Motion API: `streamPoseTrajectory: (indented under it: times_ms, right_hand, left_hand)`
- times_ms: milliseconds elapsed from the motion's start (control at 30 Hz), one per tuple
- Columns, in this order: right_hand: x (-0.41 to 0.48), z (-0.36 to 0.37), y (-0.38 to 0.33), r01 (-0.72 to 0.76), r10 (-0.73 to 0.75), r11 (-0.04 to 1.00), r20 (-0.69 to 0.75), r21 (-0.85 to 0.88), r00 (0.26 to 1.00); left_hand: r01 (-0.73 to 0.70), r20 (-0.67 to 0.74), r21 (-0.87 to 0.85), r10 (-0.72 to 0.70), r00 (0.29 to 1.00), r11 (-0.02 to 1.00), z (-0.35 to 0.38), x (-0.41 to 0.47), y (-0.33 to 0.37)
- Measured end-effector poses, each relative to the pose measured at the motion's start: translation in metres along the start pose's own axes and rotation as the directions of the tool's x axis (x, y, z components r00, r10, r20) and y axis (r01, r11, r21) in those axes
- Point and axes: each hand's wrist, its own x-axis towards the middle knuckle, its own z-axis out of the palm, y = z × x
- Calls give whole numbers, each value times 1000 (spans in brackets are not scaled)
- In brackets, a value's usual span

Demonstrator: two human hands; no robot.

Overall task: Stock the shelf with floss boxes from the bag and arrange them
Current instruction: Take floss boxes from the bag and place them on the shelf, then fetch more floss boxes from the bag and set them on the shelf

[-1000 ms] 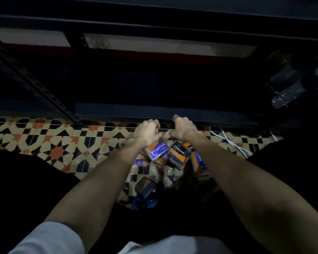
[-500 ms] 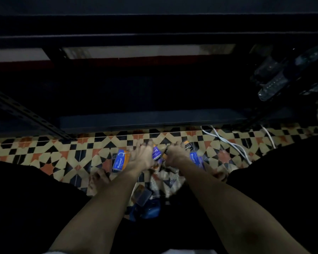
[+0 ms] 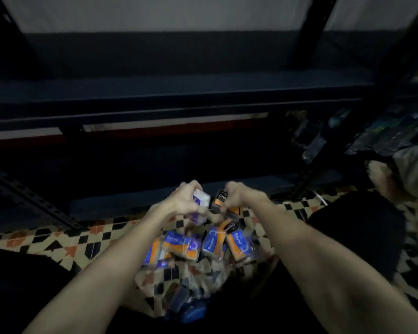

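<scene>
Above the tiled floor (image 3: 46, 239), the left hand (image 3: 179, 204) is closed around a whitish floss box (image 3: 199, 201); the right hand (image 3: 237, 198) is closed around a black-orange one (image 3: 219, 200); other boxes (image 3: 191, 247) lie below; the dark shelf (image 3: 179, 92) waits ahead; in this poor light a box may slip from a grip.

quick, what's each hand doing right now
Left hand: closed on a white and purple floss box.
Right hand: closed on a black and orange floss box.

Both forearms extended forward; left hand (image 3: 184, 203) and right hand (image 3: 237, 198) raised side by side, fingers curled closed.
</scene>
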Motion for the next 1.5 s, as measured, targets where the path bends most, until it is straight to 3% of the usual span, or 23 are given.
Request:
streamPoseTrajectory:
  times_ms: [133,267,467,667,800,967,1167,1300,1500]
  right_hand:
    - [-36,-95,4,-14,20,998,87,-68,996]
    - [-95,-181,-9,-49,76,990,208,-133,975]
    - [-163,-277,-20,27,-21,995,67,-94,998]
    - [-163,-342,-23,117,-143,985,-211,-130,967]
    - [-125,-361,-20,119,-178,981,-472,-154,864]
    - [-68,-367,-7,104,-168,985,-651,-136,740]
    - [-35,-370,10,99,-223,973,-735,-208,640]
    - [-24,-375,19,94,-217,973,-699,-211,682]
    - [-23,-368,21,100,-220,972,-676,-213,703]
  left_hand:
    - [-169,-82,8,169,982,986,-61,-22,67]
    - [-346,-136,-139,328,935,928,-118,-50,132]
    - [-524,-233,-229,477,848,820,-201,-65,178]
    - [-540,-424,-314,394,816,781,-257,-28,186]
    - [-502,-540,-308,286,792,808,-272,31,180]
    - [-457,-556,-170,297,776,873,-280,92,182]
    - [-462,-579,-68,342,740,884,-281,130,191]
    - [-426,-654,-52,292,698,903,-279,141,188]
    - [-341,-618,1,269,739,940,-271,133,183]
